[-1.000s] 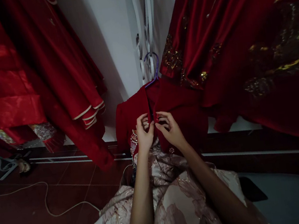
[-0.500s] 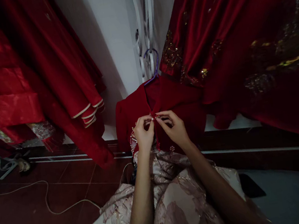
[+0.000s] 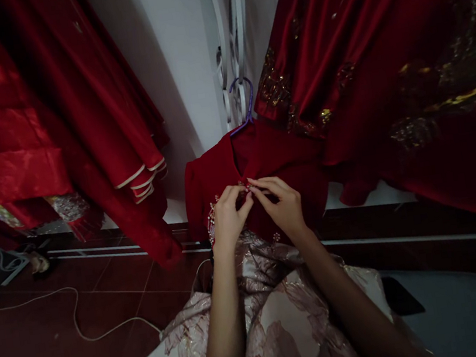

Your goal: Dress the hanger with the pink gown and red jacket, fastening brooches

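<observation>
A dark red jacket [image 3: 211, 176] hangs on a purple hanger [image 3: 245, 103] in front of a white wall. Both my hands meet at its front opening just below the collar. My left hand [image 3: 228, 218] pinches the left edge of the front, and my right hand [image 3: 283, 204] pinches the right edge, fingertips touching at a small beaded fastening. Beaded trim shows at the jacket's lower left, beside my left wrist. A pale floral brocade skirt [image 3: 280, 326] spreads below the jacket and under my forearms.
Red satin garments [image 3: 55, 109] hang at the left. Red gowns with gold embroidery [image 3: 381, 64] hang at the right. A white cable [image 3: 76, 319] trails across the dark red tile floor. A grey surface [image 3: 469, 311] with a black phone [image 3: 399, 300] lies at lower right.
Both hands have slipped slightly down and right along the jacket's front, from gripping the two edges apart to pinching them together at the fastening. The collar opening looks more closed.
</observation>
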### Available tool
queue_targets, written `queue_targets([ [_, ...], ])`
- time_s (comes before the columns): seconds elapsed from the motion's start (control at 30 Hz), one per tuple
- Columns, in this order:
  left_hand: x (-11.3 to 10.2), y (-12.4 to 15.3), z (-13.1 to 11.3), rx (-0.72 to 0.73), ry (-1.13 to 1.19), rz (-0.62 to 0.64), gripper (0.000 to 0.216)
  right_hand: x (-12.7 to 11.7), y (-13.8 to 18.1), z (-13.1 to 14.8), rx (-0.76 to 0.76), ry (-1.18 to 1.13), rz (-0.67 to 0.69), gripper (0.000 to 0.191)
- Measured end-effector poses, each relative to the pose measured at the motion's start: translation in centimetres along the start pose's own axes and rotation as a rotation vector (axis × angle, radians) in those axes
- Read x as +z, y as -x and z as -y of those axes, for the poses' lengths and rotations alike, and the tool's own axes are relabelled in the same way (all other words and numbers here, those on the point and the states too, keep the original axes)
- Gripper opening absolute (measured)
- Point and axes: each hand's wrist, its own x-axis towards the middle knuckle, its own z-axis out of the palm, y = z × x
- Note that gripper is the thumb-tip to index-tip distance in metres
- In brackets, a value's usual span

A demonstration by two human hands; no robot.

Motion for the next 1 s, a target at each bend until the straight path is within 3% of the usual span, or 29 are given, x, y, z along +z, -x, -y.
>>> queue_targets([
  [0.53,0.0,0.0,0.1,0.048,-0.024,0.011,0.014,0.0,0.0,-0.5,0.094,-0.144,0.049,0.029],
  [0.7,0.9,0.0,0.3,-0.028,0.166,-0.013,0.012,0.4,-0.1,-0.7,0.16,-0.232,0.107,0.035],
  [0.8,1.7,0.0,0.8,-0.116,0.399,0.014,0.021,0.0,-0.3,-1.3,0.197,-0.336,0.24,0.05],
  [0.9,2.3,0.1,1.5,-0.223,0.569,0.087,0.029,-0.6,-0.2,-2.0,0.167,-0.339,0.413,0.081],
  [1.0,2.7,0.2,1.9,-0.289,0.644,0.138,0.032,-0.2,0.3,-2.5,0.077,-0.21,0.417,0.101],
])
